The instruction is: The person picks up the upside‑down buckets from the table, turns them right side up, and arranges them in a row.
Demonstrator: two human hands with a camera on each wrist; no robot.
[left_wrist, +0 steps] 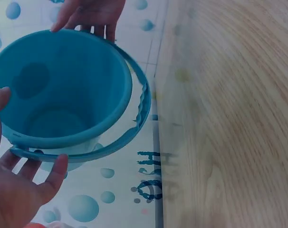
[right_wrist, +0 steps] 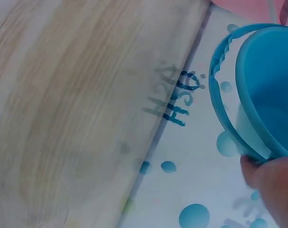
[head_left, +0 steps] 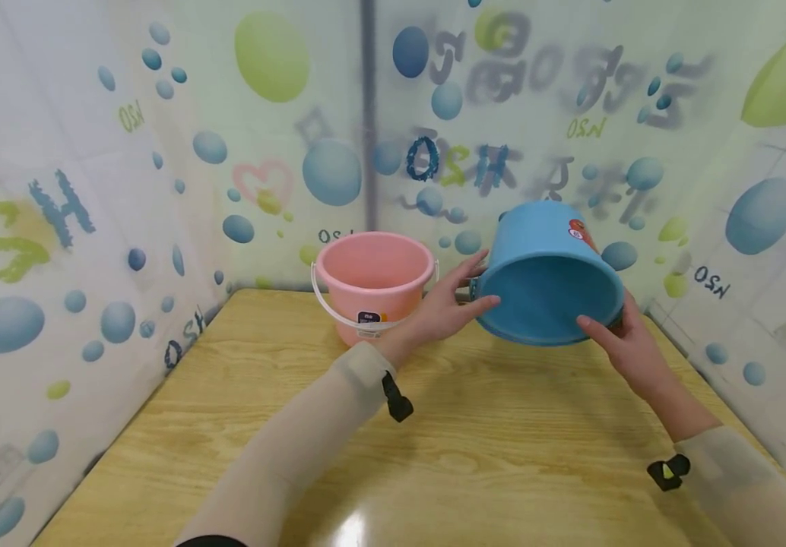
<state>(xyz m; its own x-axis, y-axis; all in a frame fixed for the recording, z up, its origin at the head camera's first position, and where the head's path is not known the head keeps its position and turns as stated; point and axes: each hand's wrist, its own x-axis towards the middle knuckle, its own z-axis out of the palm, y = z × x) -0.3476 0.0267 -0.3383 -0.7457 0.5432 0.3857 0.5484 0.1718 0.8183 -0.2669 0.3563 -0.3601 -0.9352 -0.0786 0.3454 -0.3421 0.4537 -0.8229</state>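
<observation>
A light-blue plastic bucket (head_left: 543,300) is held tilted above the table, its mouth turned toward me. My left hand (head_left: 439,310) grips its left side at the rim, where the handle joins, thumb in front and fingers behind. On the opposite side, my right hand (head_left: 629,348) holds the rim with the thumb over its inner edge. The bucket's blue handle (left_wrist: 143,107) hangs loose, apart from the rim along its middle. No contents show inside the bucket. Left of it, a pink bucket (head_left: 375,262) stands upright on the table, partly hidden by my left forearm.
A wood-grain table (head_left: 475,456) lies beneath both arms. Patterned curtain-like walls (head_left: 160,152) with blue and green spots enclose its back and sides. The pink bucket's white handle (head_left: 324,300) hangs down across its front.
</observation>
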